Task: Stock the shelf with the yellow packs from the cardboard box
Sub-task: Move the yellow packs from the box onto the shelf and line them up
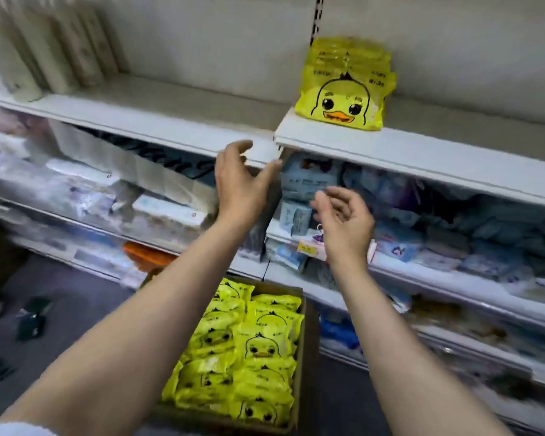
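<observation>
Both arms reach out in front of the shelves, and both hands hold nothing. The left hand [239,180] hangs in the air just below the front edge of the top shelf [422,146], its fingers spread and loosely bent, thumb out toward the right. The right hand [346,221] is lower and a little to the right, palm turned inward, fingers relaxed and slightly curled, in front of the second shelf. The two hands are near each other but apart. On the top shelf, close to its front edge and near the upright where two shelf boards meet, stands a short row of yellow packs [343,89], upright one behind the other, the front one showing a cartoon duck face. The rest of that board to the right of them is bare. Down on the floor, below the arms and against the foot of the shelving, sits the box [306,341], open at the top and filled with more of the yellow packs [252,350] lying in loose layers. At the far left end of the top shelf stand some pale cartons [54,51]. The lower shelves carry blurred white and blue goods [309,184] that I cannot make out.
</observation>
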The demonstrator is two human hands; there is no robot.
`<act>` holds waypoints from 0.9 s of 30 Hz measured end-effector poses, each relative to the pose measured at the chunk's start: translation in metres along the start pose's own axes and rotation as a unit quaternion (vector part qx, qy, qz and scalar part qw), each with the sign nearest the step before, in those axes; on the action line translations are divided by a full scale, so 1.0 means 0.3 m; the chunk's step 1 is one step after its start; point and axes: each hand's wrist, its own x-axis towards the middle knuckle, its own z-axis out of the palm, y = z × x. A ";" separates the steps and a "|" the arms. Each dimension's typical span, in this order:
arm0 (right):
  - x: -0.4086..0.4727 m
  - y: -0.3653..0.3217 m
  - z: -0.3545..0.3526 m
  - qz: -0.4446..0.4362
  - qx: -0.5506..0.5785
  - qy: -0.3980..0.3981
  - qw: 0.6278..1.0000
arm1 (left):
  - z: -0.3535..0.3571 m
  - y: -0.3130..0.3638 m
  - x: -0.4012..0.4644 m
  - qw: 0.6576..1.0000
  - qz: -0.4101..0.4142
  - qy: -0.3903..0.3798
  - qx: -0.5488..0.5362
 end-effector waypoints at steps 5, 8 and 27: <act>-0.220 0.355 -0.023 0.227 -0.099 -0.076 0.966 | -0.042 -0.412 -0.300 0.980 -0.194 -0.034 0.034; -0.351 0.617 -0.086 0.361 -0.176 -0.092 0.911 | -0.090 -0.599 -0.489 0.950 -0.304 -0.051 0.042; -0.564 0.918 -0.090 0.453 -0.362 -0.123 0.805 | -0.179 -1.113 -0.642 0.882 -0.416 -0.155 0.157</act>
